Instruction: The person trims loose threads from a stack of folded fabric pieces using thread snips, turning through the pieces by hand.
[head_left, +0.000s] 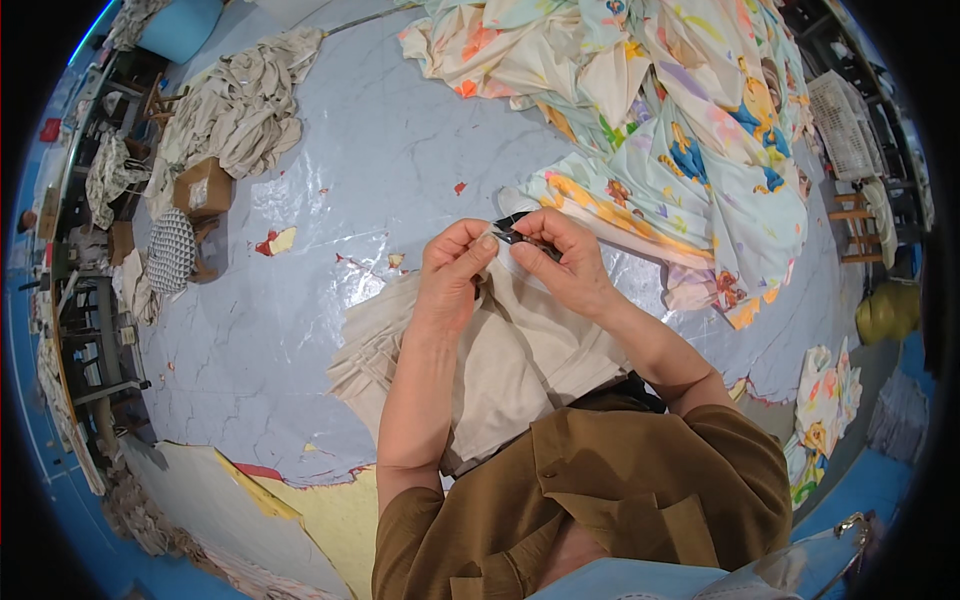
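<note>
Snipping at the beige cloth (pixel 520 350) edge on the surface (pixel 380 170): left hand (pixel 452 265) pinched shut on cloth, right hand (pixel 565 262) closed around small snips (pixel 515 232). Probably calls for holding the edge tight.

The work surface (pixel 330 200) was a large table covered in pale grey-blue sheeting, cracked and peeling in places, with red and yellow layers exposed at the breaks and along the near edge (pixel 300 500). The floor (pixel 900 480) around it was blue. A heap of printed cartoon-pattern fabric (pixel 680 120) occupied the far right of the table. A pile of beige cloth (pixel 240 100) lay at the far left, beside a small cardboard box (pixel 203 188). A white plastic crate (pixel 845 125) and a wooden stool (pixel 855 225) stood to the right. Cluttered workbenches (pixel 90 300) lined the left side. Lighting was even and bright.
</note>
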